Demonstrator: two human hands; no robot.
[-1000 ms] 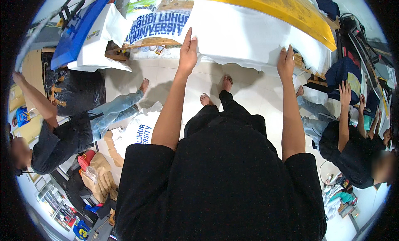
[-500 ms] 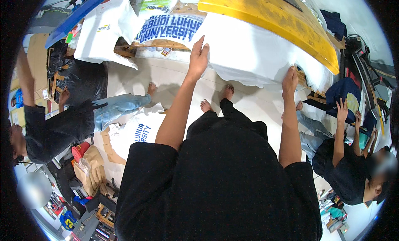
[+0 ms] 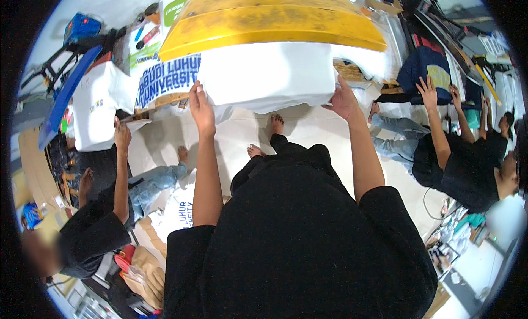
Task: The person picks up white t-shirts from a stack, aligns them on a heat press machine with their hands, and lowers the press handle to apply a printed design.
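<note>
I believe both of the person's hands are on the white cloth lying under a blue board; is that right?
Not quite: the board is yellow, not blue. The head view shows the left hand and the right hand both on the white cloth that lies under it.

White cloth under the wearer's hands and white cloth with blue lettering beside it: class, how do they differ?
The plain white cloth shows no print; the printed white cloth carries large blue letters. The plain one is gripped at both lower corners by the left hand and right hand; the printed one lies untouched. The plain one sits under the yellow board; the printed one lies left of it. Both are white fabric.
</note>
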